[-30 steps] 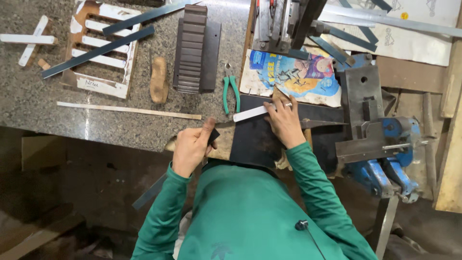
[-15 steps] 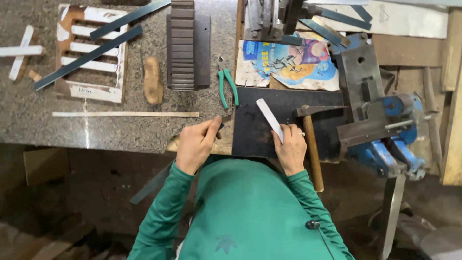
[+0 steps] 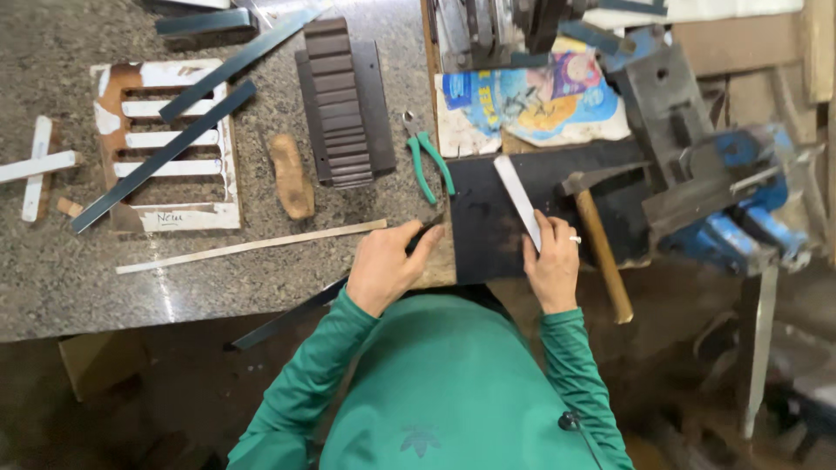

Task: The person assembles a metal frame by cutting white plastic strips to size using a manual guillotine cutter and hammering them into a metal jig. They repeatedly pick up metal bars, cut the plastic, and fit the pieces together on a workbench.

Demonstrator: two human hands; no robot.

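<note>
**Two hands at the dark plate, much of the grip hidden**

The left hand (image 3: 383,265) closes around a long dark metal strip (image 3: 287,318) at the edge of the surface (image 3: 70,278). The fingers cover the strip's front end, so I cannot tell where it ends. Its rear part hangs off the surface, toward the floor. The right hand (image 3: 551,265) holds the lower end of a white flat strip (image 3: 517,200), which lies slanted on the black plate (image 3: 488,226). The fingers hide how far the strip goes under the palm. The hammer (image 3: 596,244) lies just beside the right hand, with its handle past the plate's edge. The blue vise (image 3: 731,200) is cut off at the right border and partly blurred.

Compared with half a second ago, both hands keep almost the same places. The white strip still lies on the plate at nearly the same angle, and the green pliers (image 3: 427,165) stay just left of the plate.
</note>
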